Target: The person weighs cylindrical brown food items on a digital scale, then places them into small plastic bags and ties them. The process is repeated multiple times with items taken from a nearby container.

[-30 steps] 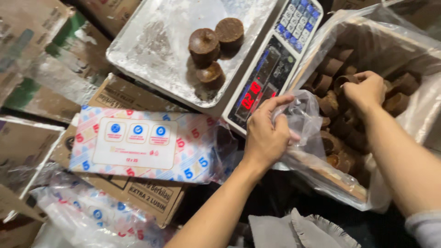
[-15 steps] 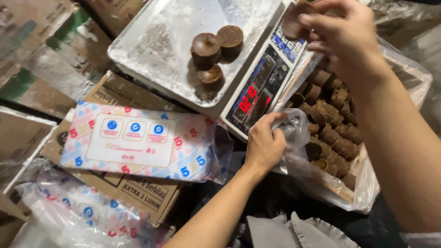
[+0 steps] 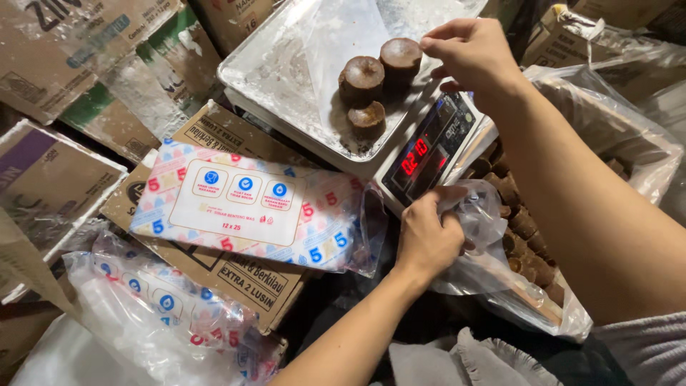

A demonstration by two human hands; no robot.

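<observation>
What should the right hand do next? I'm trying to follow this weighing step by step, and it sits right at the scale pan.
Probably lower the right hand a little and set its piece beside the three brown blocks on the scale pan. It hovers at the pan's edge, fingers curled; whether it holds one is hidden. The left hand grips the clear bag below the scale.

Red-lit scale screen, white-pink bag pack — on brown carton
</observation>
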